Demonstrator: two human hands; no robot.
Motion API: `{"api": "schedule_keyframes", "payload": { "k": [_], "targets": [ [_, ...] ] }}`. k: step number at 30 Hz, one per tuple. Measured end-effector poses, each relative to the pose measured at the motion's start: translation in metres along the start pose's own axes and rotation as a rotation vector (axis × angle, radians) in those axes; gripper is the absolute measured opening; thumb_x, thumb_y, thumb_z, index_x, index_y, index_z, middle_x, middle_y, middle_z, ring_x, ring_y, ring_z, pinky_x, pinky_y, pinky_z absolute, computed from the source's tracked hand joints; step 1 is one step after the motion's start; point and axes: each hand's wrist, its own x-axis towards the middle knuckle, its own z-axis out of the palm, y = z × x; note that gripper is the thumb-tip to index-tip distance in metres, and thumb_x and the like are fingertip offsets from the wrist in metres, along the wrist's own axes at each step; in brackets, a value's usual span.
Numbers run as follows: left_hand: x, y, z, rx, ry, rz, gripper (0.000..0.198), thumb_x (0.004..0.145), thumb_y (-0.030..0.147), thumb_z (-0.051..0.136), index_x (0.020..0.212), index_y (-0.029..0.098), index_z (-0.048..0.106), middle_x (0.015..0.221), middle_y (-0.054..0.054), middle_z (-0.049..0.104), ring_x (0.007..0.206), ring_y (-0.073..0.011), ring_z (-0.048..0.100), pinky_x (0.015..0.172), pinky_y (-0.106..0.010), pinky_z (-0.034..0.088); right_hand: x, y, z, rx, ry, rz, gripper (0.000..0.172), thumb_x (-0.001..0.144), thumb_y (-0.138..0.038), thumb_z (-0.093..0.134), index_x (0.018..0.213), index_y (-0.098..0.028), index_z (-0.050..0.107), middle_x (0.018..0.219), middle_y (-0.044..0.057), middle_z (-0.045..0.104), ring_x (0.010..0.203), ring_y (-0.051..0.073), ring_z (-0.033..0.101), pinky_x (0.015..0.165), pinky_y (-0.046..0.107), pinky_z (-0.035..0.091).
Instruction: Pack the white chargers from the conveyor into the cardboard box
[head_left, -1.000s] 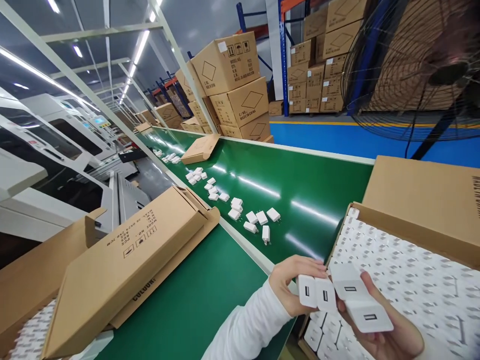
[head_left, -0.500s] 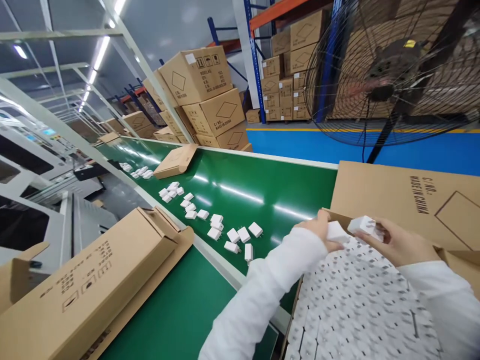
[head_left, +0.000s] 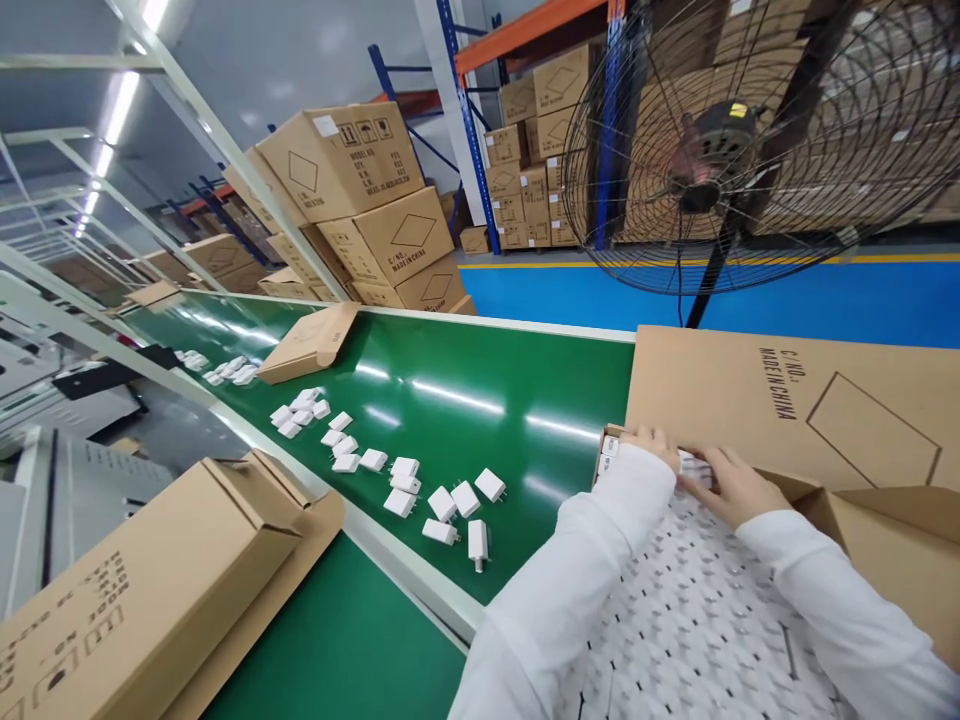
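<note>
A cardboard carton (head_left: pixel 604 448) at lower right is packed with rows of white plug chargers (head_left: pixel 697 590), their metal prongs facing up. At its far end, my left hand (head_left: pixel 651 445) is curled over a white charger, mostly hidden under the fingers. Close beside it, my right hand (head_left: pixel 742 490) grips another white charger (head_left: pixel 694 468) between thumb and fingers, low against the packed rows. More loose chargers (head_left: pixel 442 503) lie scattered on the green conveyor belt (head_left: pixel 555 385) to the left of the carton.
A large carton flap (head_left: pixel 705 385) stands up behind the packed carton. On the left lies a long cardboard box (head_left: pixel 165 580); a flat box (head_left: pixel 311 342) rests farther up the belt. Stacked cartons (head_left: pixel 375 210) and a big black fan (head_left: pixel 720 160) stand beyond the belt.
Both hands have lowered the chargers from above the carton into its far end and come closer together. The camera view has turned slightly to the right.
</note>
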Motion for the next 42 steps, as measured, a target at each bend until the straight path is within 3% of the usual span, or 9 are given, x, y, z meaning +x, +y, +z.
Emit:
{"api": "schedule_keyframes", "payload": {
  "k": [3, 6, 12, 18, 23, 26, 29, 36, 42],
  "targets": [
    [-0.006, -0.003, -0.005, -0.001, 0.050, -0.012, 0.042, 0.088, 0.027, 0.029, 0.130, 0.022, 0.031, 0.128, -0.013, 0.038, 0.107, -0.0262, 0.042, 0.075, -0.037, 0.042, 0.000, 0.001, 0.004, 0.050, -0.026, 0.034, 0.037, 0.084, -0.049, 0.030, 0.105, -0.021, 0.043, 0.105, 0.010, 0.052, 0.086, 0.021, 0.059, 0.065, 0.031, 0.045],
    [-0.021, -0.016, -0.021, -0.020, 0.115, -0.023, 0.042, 0.085, 0.026, 0.034, 0.128, 0.024, 0.034, 0.133, -0.009, 0.034, 0.107, -0.0244, 0.043, 0.083, -0.037, 0.040, 0.002, 0.002, 0.001, 0.027, -0.054, 0.150, 0.050, 0.083, -0.057, 0.018, 0.104, -0.018, 0.042, 0.106, 0.017, 0.055, 0.088, 0.032, 0.059, 0.067, 0.042, 0.045],
    [-0.102, -0.083, -0.045, -0.068, -0.101, -0.308, 0.045, 0.079, 0.016, 0.038, 0.123, 0.026, 0.038, 0.114, -0.004, 0.054, 0.102, -0.0206, 0.051, 0.083, -0.031, 0.041, 0.002, -0.003, -0.004, 0.043, -0.302, 0.095, 0.054, 0.085, -0.054, 0.016, 0.124, -0.020, 0.027, 0.101, 0.014, 0.063, 0.086, 0.031, 0.061, 0.068, 0.039, 0.043],
    [-0.203, -0.121, -0.003, -0.040, -0.231, -0.752, 0.029, 0.083, 0.024, 0.035, 0.101, 0.011, 0.053, 0.100, -0.015, 0.060, 0.093, -0.0298, 0.056, 0.072, -0.040, 0.044, -0.009, -0.032, -0.022, -0.315, -0.072, -0.109, 0.043, 0.087, -0.039, 0.024, 0.110, -0.011, 0.045, 0.092, 0.020, 0.062, 0.082, 0.033, 0.057, 0.066, 0.041, 0.038],
    [-0.211, -0.104, 0.048, -0.187, -0.266, -0.917, 0.037, 0.084, 0.040, 0.035, 0.104, 0.012, 0.049, 0.101, -0.014, 0.061, 0.091, -0.0290, 0.058, 0.073, -0.041, 0.043, -0.020, -0.138, 0.001, -0.227, -0.199, -0.420, 0.031, 0.087, -0.029, 0.030, 0.106, -0.016, 0.050, 0.107, 0.013, 0.057, 0.098, 0.025, 0.051, 0.077, 0.036, 0.040],
    [-0.197, -0.092, 0.065, -0.246, -0.292, -0.875, 0.042, 0.078, 0.041, 0.046, 0.110, 0.014, 0.044, 0.107, -0.013, 0.057, 0.097, -0.0289, 0.055, 0.075, -0.042, 0.043, -0.017, -0.202, 0.039, -0.204, -0.287, -0.450, 0.026, 0.086, -0.031, 0.038, 0.104, -0.018, 0.051, 0.105, 0.009, 0.057, 0.100, 0.023, 0.050, 0.073, 0.034, 0.044],
    [-0.190, -0.084, 0.073, -0.281, -0.285, -0.792, 0.050, 0.068, 0.034, 0.058, 0.112, 0.015, 0.042, 0.113, -0.012, 0.052, 0.103, -0.0281, 0.049, 0.077, -0.039, 0.043, -0.008, -0.236, 0.072, -0.230, -0.371, -0.384, 0.028, 0.083, -0.035, 0.048, 0.104, -0.016, 0.052, 0.106, 0.007, 0.055, 0.096, 0.021, 0.052, 0.074, 0.037, 0.046],
    [-0.218, -0.087, 0.051, -0.308, -0.181, -0.690, 0.046, 0.067, 0.035, 0.056, 0.107, 0.016, 0.046, 0.104, -0.011, 0.058, 0.096, -0.0290, 0.054, 0.075, -0.039, 0.045, -0.006, -0.238, 0.085, -0.275, -0.421, -0.343, 0.030, 0.083, -0.032, 0.053, 0.108, -0.016, 0.051, 0.110, 0.006, 0.053, 0.096, 0.020, 0.053, 0.077, 0.040, 0.047],
    [-0.245, -0.150, 0.013, -0.193, 0.046, -0.479, 0.039, 0.071, 0.021, 0.052, 0.109, 0.025, 0.044, 0.112, -0.003, 0.051, 0.103, -0.0198, 0.048, 0.082, -0.029, 0.042, -0.005, -0.230, 0.064, -0.174, -0.484, -0.444, 0.033, 0.082, -0.038, 0.051, 0.107, -0.017, 0.050, 0.099, 0.004, 0.057, 0.085, 0.017, 0.055, 0.075, 0.037, 0.045]
  ]
}}
